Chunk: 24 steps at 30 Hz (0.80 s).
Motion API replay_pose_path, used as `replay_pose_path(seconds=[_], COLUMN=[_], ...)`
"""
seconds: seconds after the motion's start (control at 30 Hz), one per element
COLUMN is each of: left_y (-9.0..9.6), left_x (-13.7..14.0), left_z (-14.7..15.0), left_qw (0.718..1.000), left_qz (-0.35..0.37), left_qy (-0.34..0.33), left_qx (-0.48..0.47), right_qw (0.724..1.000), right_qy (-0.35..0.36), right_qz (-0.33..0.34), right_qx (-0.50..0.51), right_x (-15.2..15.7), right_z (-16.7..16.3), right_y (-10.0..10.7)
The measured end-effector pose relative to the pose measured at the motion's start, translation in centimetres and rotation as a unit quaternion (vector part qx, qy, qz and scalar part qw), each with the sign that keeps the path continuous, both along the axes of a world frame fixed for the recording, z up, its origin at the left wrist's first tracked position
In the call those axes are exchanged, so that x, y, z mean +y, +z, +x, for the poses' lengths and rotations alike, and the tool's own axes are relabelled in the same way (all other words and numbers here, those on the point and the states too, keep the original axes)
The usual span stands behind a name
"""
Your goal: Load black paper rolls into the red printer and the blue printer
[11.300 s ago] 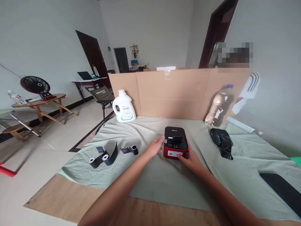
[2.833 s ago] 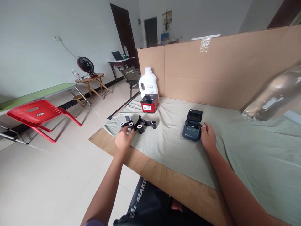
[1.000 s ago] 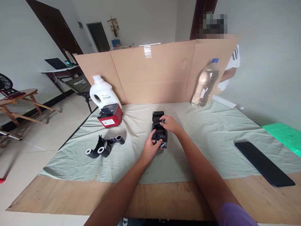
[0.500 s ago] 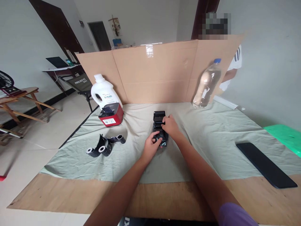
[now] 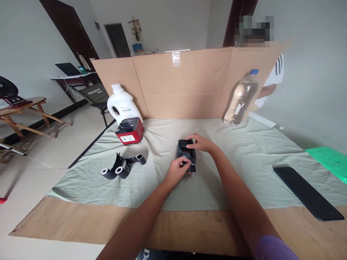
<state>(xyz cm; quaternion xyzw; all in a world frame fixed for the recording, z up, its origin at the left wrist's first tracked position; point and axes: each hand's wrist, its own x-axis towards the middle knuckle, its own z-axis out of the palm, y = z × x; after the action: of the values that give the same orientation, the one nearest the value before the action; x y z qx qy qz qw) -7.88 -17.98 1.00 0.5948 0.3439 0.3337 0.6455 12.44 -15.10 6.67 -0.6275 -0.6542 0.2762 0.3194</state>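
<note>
A small black printer (image 5: pixel 183 143) lies on the cloth in front of me, its lid down, with a glossy black strip of paper (image 5: pixel 192 167) reaching over its near end. My left hand (image 5: pixel 179 169) is closed at that near end, thumb and fingertips pinching the strip. At the far end my right hand (image 5: pixel 201 143) grips the lid from the right, thumb and fingers on its edges. Several rolls of black paper (image 5: pixel 123 171) lie partly unwound to the left. Behind them sits a red printer (image 5: pixel 137 131) with a black top and a white label.
Behind the red printer stands a white detergent jug (image 5: pixel 123 104). A clear bottle (image 5: pixel 242 97) with a blue cap leans on the cardboard screen (image 5: pixel 181 83). A dark phone-shaped slab (image 5: pixel 307 192) lies at right, near a green stool (image 5: pixel 328 160). A person stands behind the screen.
The black printer's lid, raised before, is now down under my right hand. My left fingers have drawn together on the black strip. The view has shifted slightly.
</note>
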Motion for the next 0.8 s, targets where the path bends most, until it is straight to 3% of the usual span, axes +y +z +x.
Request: replay_pose_path(seconds=[0.13, 0.33, 0.5, 0.63, 0.7, 0.8], left_y=[0.1, -0.3, -0.7, 0.0, 0.5, 1.1], left_x=[-0.1, -0.1, -0.1, -0.3, -0.1, 1.4], left_z=[0.0, 0.0, -0.2, -0.4, -0.8, -1.7], left_qw=[1.0, 1.0, 1.0, 0.999, 0.997, 0.986], left_qz=[0.001, 0.002, 0.006, 0.026, 0.065, 0.122], left_qy=[-0.002, -0.009, -0.02, -0.027, -0.003, 0.108], left_qx=[0.0, -0.01, -0.003, 0.014, 0.03, 0.042], right_qw=[0.998, 0.985, 0.979, 0.972, 0.971, 0.968], right_qy=[-0.04, -0.119, -0.161, -0.18, -0.177, -0.174], right_qz=[-0.039, -0.097, -0.077, -0.109, -0.116, -0.11], right_qx=[0.001, 0.083, 0.102, 0.102, 0.108, 0.141], right_x=[0.1, 1.1, 1.5, 0.9, 0.4, -0.3], right_z=[-0.6, -1.4, -2.2, -2.4, -2.2, -2.3], right_y=[0.2, -1.5, -2.7, -2.5, -2.3, -2.3])
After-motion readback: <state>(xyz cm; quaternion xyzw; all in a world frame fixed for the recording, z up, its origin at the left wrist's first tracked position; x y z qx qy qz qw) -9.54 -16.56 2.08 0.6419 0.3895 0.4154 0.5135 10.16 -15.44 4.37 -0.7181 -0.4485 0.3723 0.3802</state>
